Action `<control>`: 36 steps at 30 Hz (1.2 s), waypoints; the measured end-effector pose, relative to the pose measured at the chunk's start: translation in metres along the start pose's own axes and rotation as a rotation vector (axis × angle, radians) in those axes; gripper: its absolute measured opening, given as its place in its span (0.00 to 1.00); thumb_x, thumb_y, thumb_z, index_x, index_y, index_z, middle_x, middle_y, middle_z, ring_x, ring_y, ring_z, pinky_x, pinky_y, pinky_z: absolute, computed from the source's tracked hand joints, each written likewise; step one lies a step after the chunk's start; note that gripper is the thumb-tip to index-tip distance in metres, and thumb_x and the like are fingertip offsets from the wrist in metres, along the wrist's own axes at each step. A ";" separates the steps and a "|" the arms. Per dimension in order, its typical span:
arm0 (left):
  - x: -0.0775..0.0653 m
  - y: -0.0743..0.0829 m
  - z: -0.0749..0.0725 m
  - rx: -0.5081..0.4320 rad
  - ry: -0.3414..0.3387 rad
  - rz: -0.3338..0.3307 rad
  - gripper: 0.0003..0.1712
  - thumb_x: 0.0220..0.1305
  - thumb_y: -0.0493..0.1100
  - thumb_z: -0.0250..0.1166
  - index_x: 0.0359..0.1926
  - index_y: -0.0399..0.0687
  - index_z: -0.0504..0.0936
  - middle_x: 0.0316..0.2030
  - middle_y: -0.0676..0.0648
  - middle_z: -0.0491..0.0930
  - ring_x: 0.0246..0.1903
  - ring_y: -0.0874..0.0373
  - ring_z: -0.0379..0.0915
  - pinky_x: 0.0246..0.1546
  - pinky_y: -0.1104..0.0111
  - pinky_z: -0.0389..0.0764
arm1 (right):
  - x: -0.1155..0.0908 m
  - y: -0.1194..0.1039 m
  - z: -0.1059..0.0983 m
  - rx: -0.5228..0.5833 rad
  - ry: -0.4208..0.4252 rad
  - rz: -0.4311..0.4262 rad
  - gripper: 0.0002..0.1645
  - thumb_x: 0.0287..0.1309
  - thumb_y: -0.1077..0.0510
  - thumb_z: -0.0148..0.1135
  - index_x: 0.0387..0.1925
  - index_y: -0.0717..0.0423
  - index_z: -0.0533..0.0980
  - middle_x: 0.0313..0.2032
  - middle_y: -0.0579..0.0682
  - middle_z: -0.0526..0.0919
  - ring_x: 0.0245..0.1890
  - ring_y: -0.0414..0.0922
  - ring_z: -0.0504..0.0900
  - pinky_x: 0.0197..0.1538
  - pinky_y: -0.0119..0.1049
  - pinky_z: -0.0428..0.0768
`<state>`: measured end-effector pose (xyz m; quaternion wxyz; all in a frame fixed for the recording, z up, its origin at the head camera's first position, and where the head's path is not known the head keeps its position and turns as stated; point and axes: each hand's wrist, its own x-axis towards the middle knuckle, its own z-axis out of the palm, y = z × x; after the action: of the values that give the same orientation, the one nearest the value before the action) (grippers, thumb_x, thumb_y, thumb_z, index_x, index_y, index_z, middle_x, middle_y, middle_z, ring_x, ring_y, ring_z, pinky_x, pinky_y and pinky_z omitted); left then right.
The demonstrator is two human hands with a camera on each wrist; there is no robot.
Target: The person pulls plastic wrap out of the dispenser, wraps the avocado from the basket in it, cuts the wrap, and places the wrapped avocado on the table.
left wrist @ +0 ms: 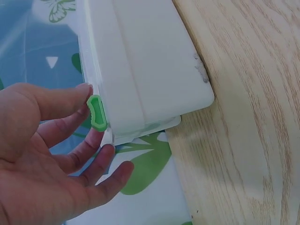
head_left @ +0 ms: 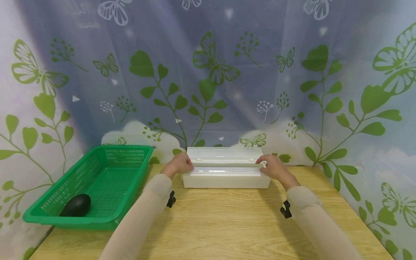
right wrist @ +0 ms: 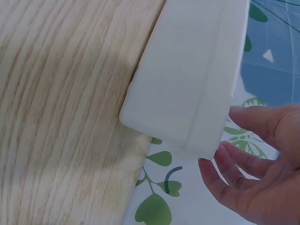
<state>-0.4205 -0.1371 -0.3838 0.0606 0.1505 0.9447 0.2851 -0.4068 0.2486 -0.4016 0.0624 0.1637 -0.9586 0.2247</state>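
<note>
A long white box (head_left: pixel 226 181), like a cling film dispenser, lies crosswise on the table with its lid (head_left: pixel 224 153) tipped back. Clear, shiny film or plastic (head_left: pixel 224 170) shows along its top. At the box's left end, my left hand (head_left: pixel 178 164) pinches a small green slider (left wrist: pixel 97 113) on the rim, thumb tip against it and the other fingers loosely bent below. My right hand (head_left: pixel 275 168) is at the right end, thumb and forefinger spread apart. In the right wrist view its fingertips (right wrist: pixel 206 163) touch the box's corner.
A green plastic basket (head_left: pixel 130 206) stands at the left, with a dark glossy oval thing (head_left: pixel 78 206) in its near corner. The wooden table (head_left: pixel 224 224) meets a patterned cloth backdrop (head_left: pixel 227 108) just behind the box.
</note>
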 end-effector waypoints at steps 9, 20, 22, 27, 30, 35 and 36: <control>0.000 -0.004 -0.001 -0.137 0.039 -0.011 0.14 0.70 0.39 0.60 0.27 0.40 0.83 0.26 0.48 0.80 0.26 0.59 0.69 0.36 0.67 0.77 | 0.005 0.005 -0.002 0.044 0.011 0.005 0.06 0.65 0.62 0.65 0.38 0.63 0.84 0.45 0.65 0.87 0.35 0.52 0.82 0.42 0.47 0.81; 0.000 -0.011 0.001 -0.185 0.029 0.026 0.20 0.67 0.48 0.71 0.50 0.37 0.88 0.55 0.36 0.84 0.55 0.42 0.80 0.58 0.51 0.83 | 0.008 0.014 -0.005 0.144 0.068 0.041 0.09 0.68 0.61 0.64 0.38 0.65 0.85 0.39 0.63 0.88 0.42 0.58 0.86 0.49 0.52 0.85; 0.000 -0.012 0.002 -0.177 0.028 0.034 0.18 0.65 0.47 0.73 0.48 0.38 0.88 0.54 0.37 0.85 0.54 0.43 0.81 0.57 0.52 0.83 | 0.008 0.013 -0.005 0.154 0.072 0.053 0.09 0.69 0.61 0.63 0.39 0.66 0.84 0.39 0.64 0.88 0.42 0.58 0.86 0.48 0.51 0.85; 0.001 -0.011 0.005 -0.168 0.060 0.026 0.13 0.71 0.43 0.67 0.47 0.38 0.89 0.52 0.37 0.86 0.49 0.45 0.82 0.52 0.55 0.85 | 0.008 0.011 -0.007 0.164 0.072 0.068 0.10 0.69 0.61 0.62 0.40 0.67 0.84 0.40 0.64 0.88 0.42 0.58 0.86 0.46 0.49 0.85; 0.003 -0.011 0.006 -0.170 0.080 0.023 0.13 0.72 0.43 0.66 0.47 0.38 0.89 0.50 0.38 0.87 0.49 0.46 0.83 0.52 0.55 0.85 | 0.009 0.009 -0.007 0.174 0.074 0.083 0.10 0.69 0.61 0.63 0.40 0.66 0.84 0.40 0.64 0.88 0.42 0.57 0.86 0.45 0.47 0.85; 0.007 -0.012 0.006 -0.168 0.093 0.029 0.12 0.72 0.42 0.65 0.46 0.37 0.89 0.47 0.38 0.87 0.47 0.46 0.84 0.51 0.55 0.86 | 0.009 0.010 -0.009 0.197 0.076 0.086 0.11 0.69 0.61 0.64 0.41 0.67 0.84 0.41 0.65 0.88 0.43 0.59 0.86 0.46 0.47 0.85; 0.008 -0.012 0.006 -0.169 0.092 0.031 0.12 0.72 0.42 0.65 0.46 0.37 0.89 0.47 0.37 0.87 0.47 0.46 0.83 0.51 0.56 0.86 | 0.010 0.010 -0.009 0.198 0.077 0.080 0.11 0.69 0.61 0.64 0.41 0.68 0.84 0.41 0.65 0.88 0.44 0.59 0.86 0.46 0.48 0.86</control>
<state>-0.4297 -0.1413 -0.3960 0.0252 0.1463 0.9165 0.3715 -0.4190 0.2585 -0.3960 0.0737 0.1217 -0.9344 0.3267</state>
